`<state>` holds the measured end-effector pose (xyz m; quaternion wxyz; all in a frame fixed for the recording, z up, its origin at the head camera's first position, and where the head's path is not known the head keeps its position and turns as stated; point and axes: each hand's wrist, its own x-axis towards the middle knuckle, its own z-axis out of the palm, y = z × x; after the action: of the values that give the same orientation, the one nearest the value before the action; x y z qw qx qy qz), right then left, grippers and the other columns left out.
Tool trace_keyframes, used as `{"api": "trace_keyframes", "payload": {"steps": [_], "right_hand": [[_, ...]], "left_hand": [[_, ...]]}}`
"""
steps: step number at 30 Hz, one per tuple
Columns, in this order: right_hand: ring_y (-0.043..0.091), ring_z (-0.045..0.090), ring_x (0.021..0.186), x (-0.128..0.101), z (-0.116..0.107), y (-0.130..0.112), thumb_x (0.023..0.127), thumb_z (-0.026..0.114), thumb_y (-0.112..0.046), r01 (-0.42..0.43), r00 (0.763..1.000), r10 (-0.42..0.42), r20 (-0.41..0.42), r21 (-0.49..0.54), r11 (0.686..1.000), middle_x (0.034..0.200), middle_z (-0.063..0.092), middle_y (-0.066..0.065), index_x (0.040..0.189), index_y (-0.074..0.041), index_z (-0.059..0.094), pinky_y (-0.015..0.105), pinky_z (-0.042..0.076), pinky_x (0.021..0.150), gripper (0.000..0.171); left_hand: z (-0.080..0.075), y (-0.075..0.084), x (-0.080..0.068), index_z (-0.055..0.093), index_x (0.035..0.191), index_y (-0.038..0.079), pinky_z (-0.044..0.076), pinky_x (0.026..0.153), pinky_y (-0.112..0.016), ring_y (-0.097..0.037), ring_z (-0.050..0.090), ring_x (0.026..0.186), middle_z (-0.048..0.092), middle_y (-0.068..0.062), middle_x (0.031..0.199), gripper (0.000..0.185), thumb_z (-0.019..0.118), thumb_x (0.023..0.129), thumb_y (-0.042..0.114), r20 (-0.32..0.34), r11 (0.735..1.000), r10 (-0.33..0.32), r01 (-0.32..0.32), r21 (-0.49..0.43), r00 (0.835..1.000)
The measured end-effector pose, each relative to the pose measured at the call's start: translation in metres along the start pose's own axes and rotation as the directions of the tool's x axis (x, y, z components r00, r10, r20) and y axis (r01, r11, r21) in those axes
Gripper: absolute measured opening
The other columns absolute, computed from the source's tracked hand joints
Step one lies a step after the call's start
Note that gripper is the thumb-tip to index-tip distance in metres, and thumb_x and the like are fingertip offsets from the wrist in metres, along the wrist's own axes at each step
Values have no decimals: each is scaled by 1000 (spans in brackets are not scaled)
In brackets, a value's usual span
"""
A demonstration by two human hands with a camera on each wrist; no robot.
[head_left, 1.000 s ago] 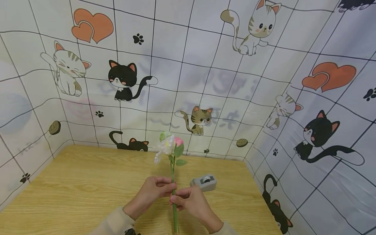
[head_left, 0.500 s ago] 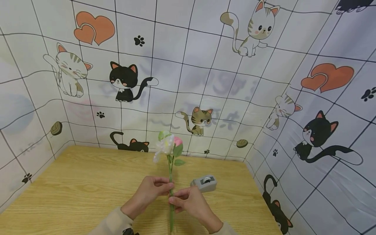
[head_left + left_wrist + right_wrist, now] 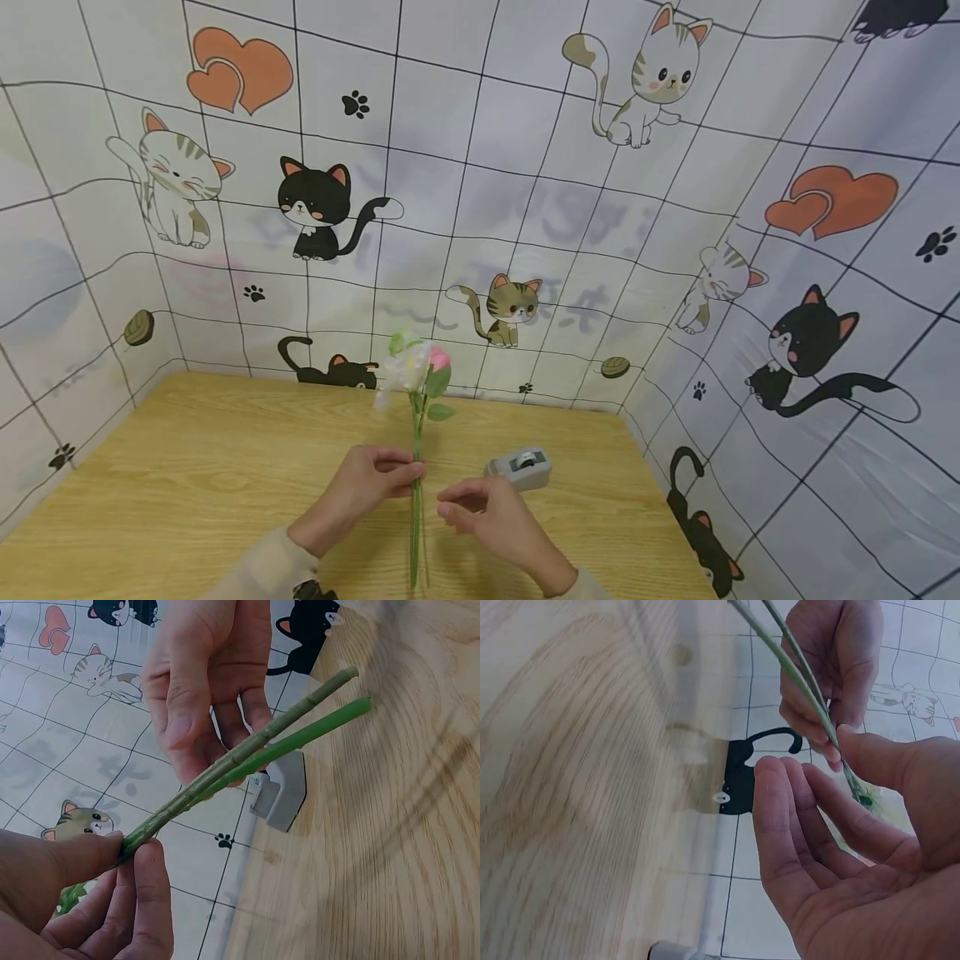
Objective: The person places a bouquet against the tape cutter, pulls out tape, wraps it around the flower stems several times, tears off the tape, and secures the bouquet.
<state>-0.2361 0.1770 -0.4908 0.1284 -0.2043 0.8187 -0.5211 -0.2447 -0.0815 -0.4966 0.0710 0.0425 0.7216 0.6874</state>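
Flower stems (image 3: 415, 508), two green ones held together upright above the desk (image 3: 187, 467), carry white and pink blooms (image 3: 412, 367). Left hand (image 3: 367, 487) pinches the stems between thumb and fingers. Right hand (image 3: 487, 517) hovers just beside the stems, fingers loosely spread, holding nothing. Grey tape dispenser (image 3: 519, 468) sits beyond the right hand.

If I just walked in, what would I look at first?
Probably the flowers, white and pink, standing up in the middle over the wooden table. The left hand pinches their green stems, while the right hand is just beside them, holding nothing. Next you'd see the cartoon cats and orange hearts on the cloth wall, and a small grey tape dispenser on the table.
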Motion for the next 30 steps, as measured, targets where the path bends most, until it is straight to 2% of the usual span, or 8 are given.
{"api": "trace_keyframes", "payload": {"steps": [4, 10, 14, 21, 24, 30], "right_hand": [[16, 83, 101, -2, -5, 3, 113, 81, -25, 24, 1000, -25, -11, -103, 994, 121, 89, 5, 129, -10, 87, 23, 68, 80, 23], [16, 82, 112, -5, -14, 6, 113, 81, -30, 28, 999, -35, -36, -174, 984, 127, 87, 6, 132, -13, 85, 24, 68, 87, 26], [15, 80, 113, -7, -19, 9, 113, 81, -33, 34, 997, -48, -56, -219, 975, 128, 86, 7, 133, -17, 85, 22, 66, 87, 26], [22, 80, 115, -9, -27, 12, 114, 79, -36, 95, 991, -121, -62, -313, 945, 135, 82, 14, 137, -15, 82, 23, 66, 88, 31], [27, 79, 118, -9, -30, 15, 114, 79, -38, 108, 987, -142, -73, -347, 931, 136, 81, 13, 138, -16, 82, 24, 66, 90, 33], [34, 79, 116, -11, -37, 20, 112, 81, -39, 106, 978, -170, -121, -409, 906, 136, 78, 9, 137, -15, 82, 40, 71, 93, 34]], "left_hand": [[-10, -3, 0, 80, 130, -8, 75, 93, -39, -23, 86, 109, 88, -19, 128, 30, 83, 110, 15, -13, 1000, -9, 10, 29, 1000], [-27, -10, -1, 77, 137, -10, 75, 93, -38, -22, 86, 110, 87, -19, 129, 37, 82, 111, 16, -41, 997, -35, 37, 61, 999], [-38, -13, -2, 75, 139, -12, 75, 93, -38, -21, 86, 109, 86, -22, 130, 39, 82, 111, 14, -57, 996, -42, 46, 71, 998], [-53, -17, -6, 77, 134, -11, 75, 86, -35, -17, 84, 98, 88, -18, 120, 34, 84, 109, 11, -113, 992, -85, 94, 78, 990], [-60, -19, -7, 77, 132, -11, 75, 85, -35, -17, 83, 98, 88, -18, 119, 33, 84, 109, 11, -129, 990, -95, 107, 87, 987], [-75, -24, -9, 75, 134, -14, 74, 84, -33, -18, 82, 100, 87, -18, 120, 36, 84, 109, 10, -135, 987, -91, 107, 121, 987]]}}
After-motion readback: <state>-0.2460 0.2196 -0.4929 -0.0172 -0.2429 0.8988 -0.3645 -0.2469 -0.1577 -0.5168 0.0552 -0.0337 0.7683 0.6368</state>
